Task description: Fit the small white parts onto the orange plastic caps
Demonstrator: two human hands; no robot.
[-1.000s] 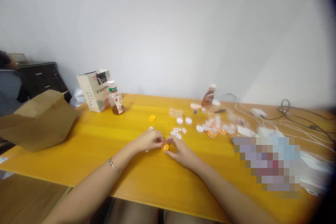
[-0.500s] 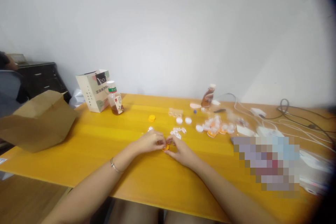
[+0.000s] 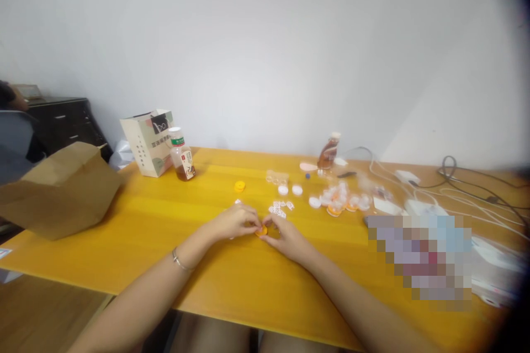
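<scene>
In the head view, our left hand (image 3: 234,222) and right hand (image 3: 290,240) meet fingertip to fingertip, both pinching an orange cap (image 3: 261,230) low over the table (image 3: 165,220). We judge it fiddly fitting work that calls for a steady pinch. Just beyond the right hand lie white tags (image 3: 280,209). Their print and the label on the bottle (image 3: 182,155) far beyond the left hand are unreadable.

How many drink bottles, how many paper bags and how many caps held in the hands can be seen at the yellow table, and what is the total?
Drink bottles: 2
Paper bags: 2
Orange cap, pinched between left hand and right hand: 1
Total: 5
</scene>
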